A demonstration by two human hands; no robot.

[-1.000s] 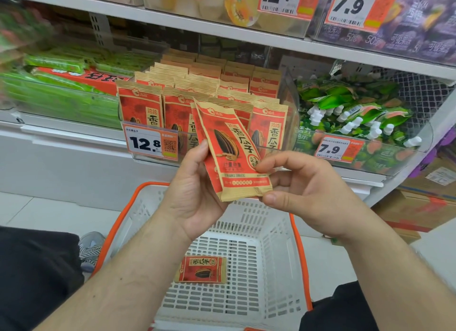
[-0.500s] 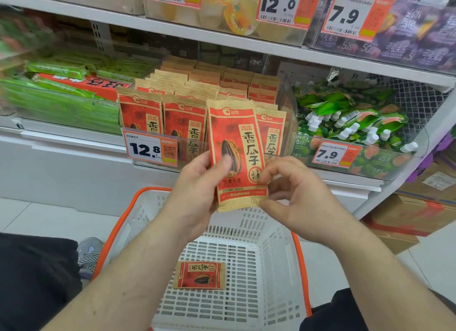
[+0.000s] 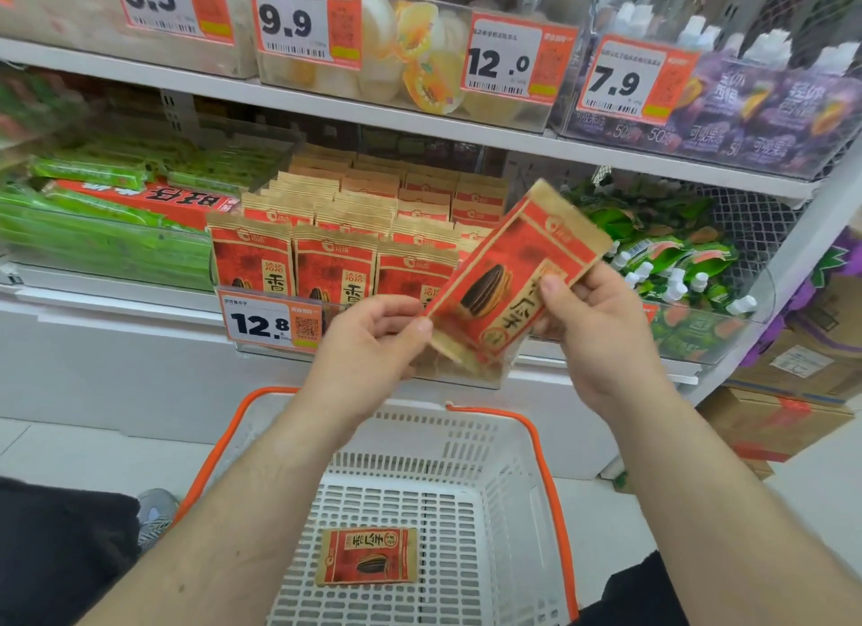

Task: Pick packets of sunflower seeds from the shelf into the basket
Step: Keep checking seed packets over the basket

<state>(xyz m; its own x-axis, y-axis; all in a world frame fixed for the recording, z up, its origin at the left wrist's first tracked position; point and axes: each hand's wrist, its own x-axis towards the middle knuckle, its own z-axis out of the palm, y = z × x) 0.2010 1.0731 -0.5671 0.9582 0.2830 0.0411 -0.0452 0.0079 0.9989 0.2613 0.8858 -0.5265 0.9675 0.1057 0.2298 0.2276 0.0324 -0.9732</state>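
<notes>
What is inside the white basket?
One packet of sunflower seeds lies flat on the floor of the white basket. The forearms cover the basket's near corners, so anything there cannot be seen.

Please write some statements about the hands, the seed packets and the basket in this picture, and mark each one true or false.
1. Both hands hold one packet of sunflower seeds. True: the left hand pinches its lower corner, the right hand grips its right side.
2. The basket has no packet in it. False: one packet in the basket lies flat on its bottom.
3. The held packet stands upright. False: it is tilted, top toward the right.
4. The price tag below the seed packets on the shelf reads 12.8. True.
</notes>
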